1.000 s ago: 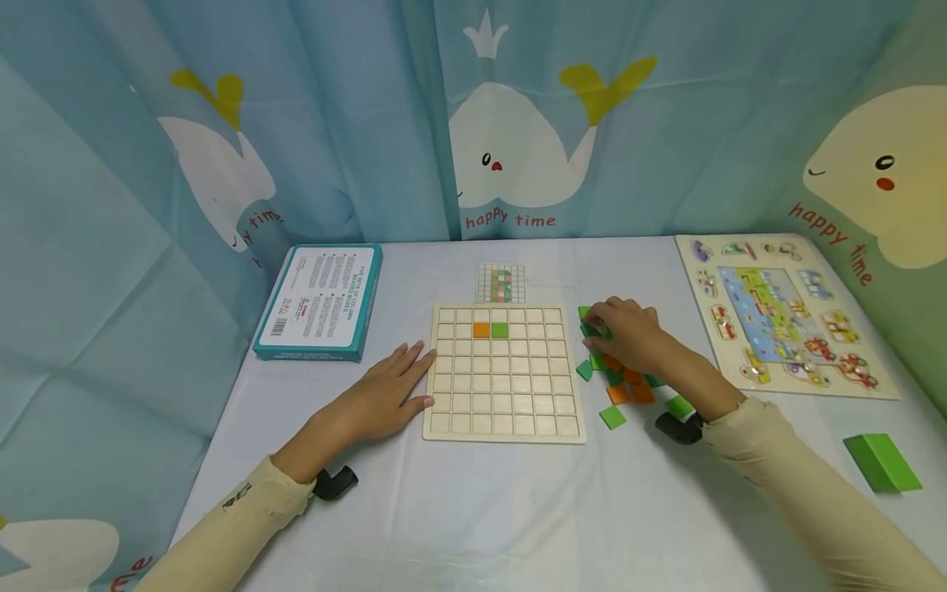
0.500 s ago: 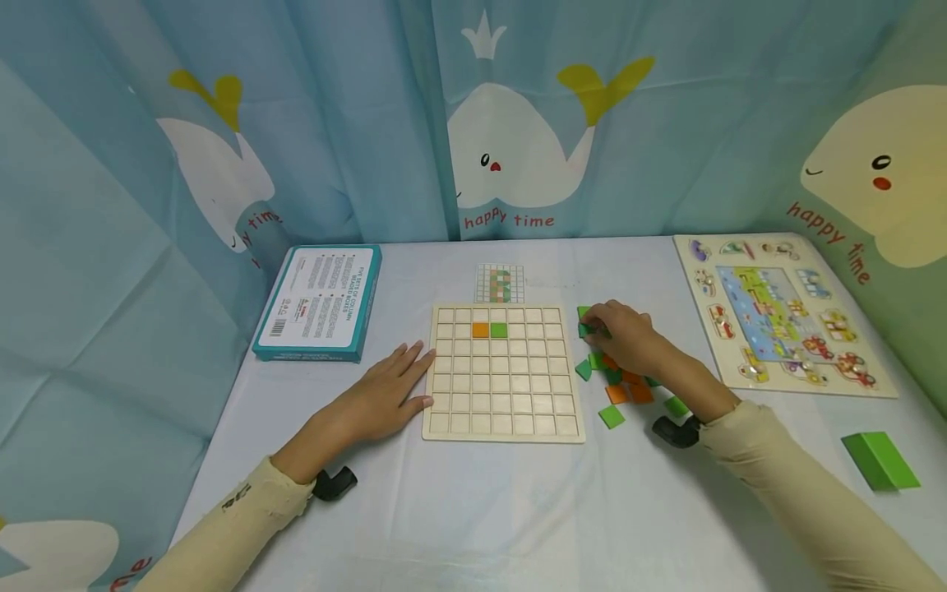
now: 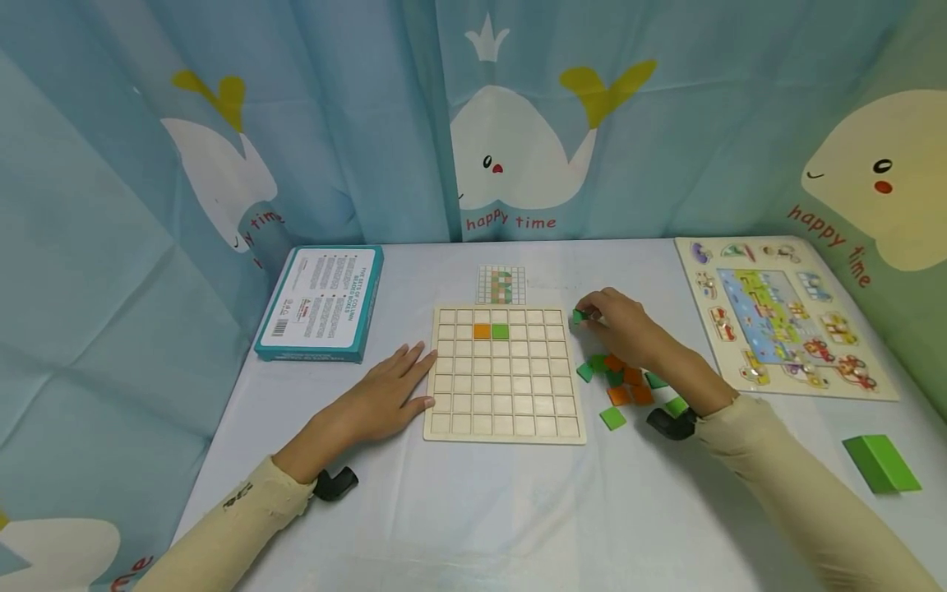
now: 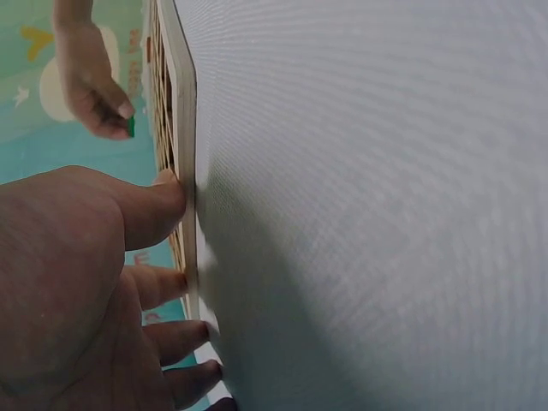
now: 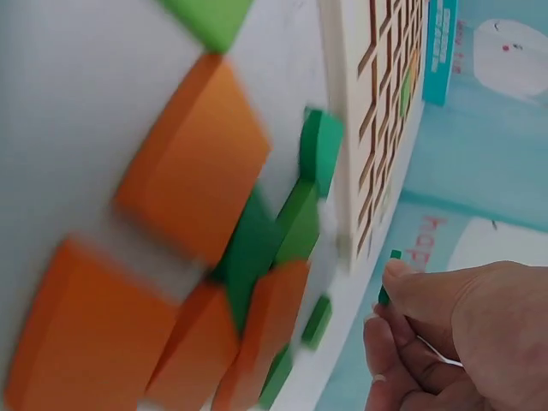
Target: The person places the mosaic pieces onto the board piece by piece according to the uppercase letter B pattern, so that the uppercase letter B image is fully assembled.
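A pale wooden grid board [image 3: 503, 384] lies in the middle of the table, an orange square tile [image 3: 482, 331] and a light green one [image 3: 501, 332] side by side in its second row. Along the board's left edge rests my left hand [image 3: 385, 395], fingers extended, the thumb and fingertips touching the rim. Beyond the board's right side, my right hand [image 3: 625, 329] pinches a small dark green tile [image 3: 579, 316] between thumb and finger, held above the table. Its full shape is hidden by the fingers. Below that hand lie loose orange tiles [image 5: 201, 163] and green tiles [image 5: 321, 150].
Behind the board lies a small printed pattern card [image 3: 501, 284]. A teal box [image 3: 320, 302] sits at the back left. On the right are a picture puzzle board [image 3: 706, 329] and a green block [image 3: 880, 463]. A whale-print curtain [image 3: 370, 123] encloses the table.
My right hand has lifted from the top of the tile pile with a dark green tile and shifted slightly left toward the board. The left hand has stayed put.
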